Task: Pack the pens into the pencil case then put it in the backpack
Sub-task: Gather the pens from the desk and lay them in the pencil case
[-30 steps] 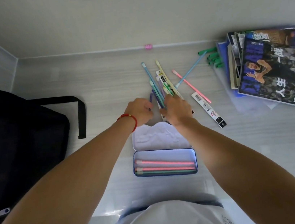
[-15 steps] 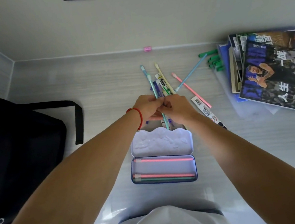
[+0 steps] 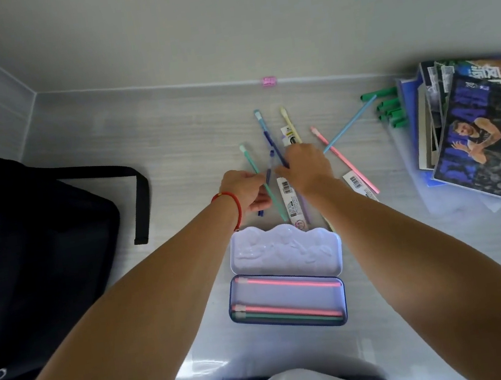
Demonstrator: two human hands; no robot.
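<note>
The open pencil case (image 3: 344,300) lies near me on the desk, its lid (image 3: 283,251) folded back. Two pink pens (image 3: 287,281) and a green pen (image 3: 293,318) lie in its tray. Beyond the lid, my left hand (image 3: 243,191) grips a teal pen (image 3: 250,161) and a short blue pen (image 3: 268,176). My right hand (image 3: 303,166) pinches a dark blue pen (image 3: 271,141) in the loose pile. A yellow pen (image 3: 288,123), a pink pen (image 3: 346,161), a light blue pen (image 3: 352,122) and packaged refills (image 3: 289,198) lie around. The black backpack (image 3: 26,253) sits at the left.
A stack of magazines (image 3: 486,137) with green markers (image 3: 388,106) beside it occupies the right of the desk. A small pink object (image 3: 269,81) lies against the back wall. The backpack's strap (image 3: 141,202) stretches toward the pens.
My hands, joined on a bundle of pens half a second ago, have parted. The left keeps the teal pen; the right has moved farther onto the pile.
</note>
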